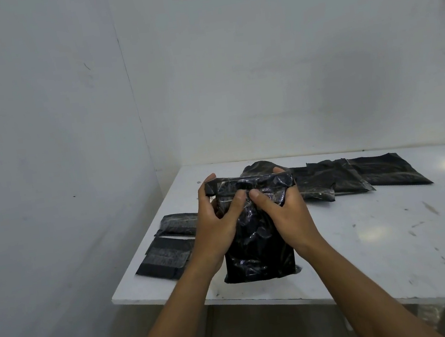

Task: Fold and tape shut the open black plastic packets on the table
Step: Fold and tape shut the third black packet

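A shiny black plastic packet (pixel 257 251) stands upright near the front edge of the white table (pixel 379 232). Both hands hold its top, which is folded over toward me. My left hand (pixel 217 222) grips the upper left side, thumb pressed on the front of the fold and fingers curled behind. My right hand (pixel 283 211) grips the upper right side the same way, its thumb next to the left thumb at the packet's middle. The back of the packet is hidden.
Two folded black packets (pixel 167 249) lie at the table's left edge. Several flat black packets (pixel 358 174) overlap in a row at the back, along the grey wall. The table's left edge and front edge are close to my hands.
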